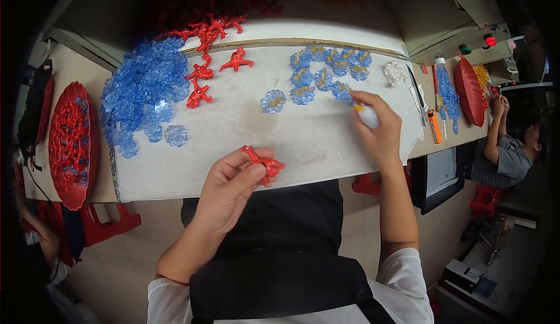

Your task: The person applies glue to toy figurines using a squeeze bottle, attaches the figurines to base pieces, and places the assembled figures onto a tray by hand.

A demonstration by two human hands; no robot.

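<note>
My left hand (224, 190) pinches a small red plastic figure (270, 167) between thumb and fingers, just above the table's near edge. In my right hand (384, 128) is a small white squeeze bottle (367, 117) with a yellow tip. That tip points at the nearest of several clear blue flower-shaped pieces (302, 95), which lie in a loose group and bear yellowish streaks. A single blue piece (176, 136) without a streak lies at the left. More red figures (237, 60) sit at the far middle, next to a large heap of blue pieces (146, 79).
Crumpled white tissue (395, 74), tweezers (415, 84) and an orange cutter-like tool (434, 126) lie at the right. Red trays (87, 175) (469, 90) stand on both sides. A co-worker (507, 154) sits at the far right; another person's arm (44, 230) shows at left.
</note>
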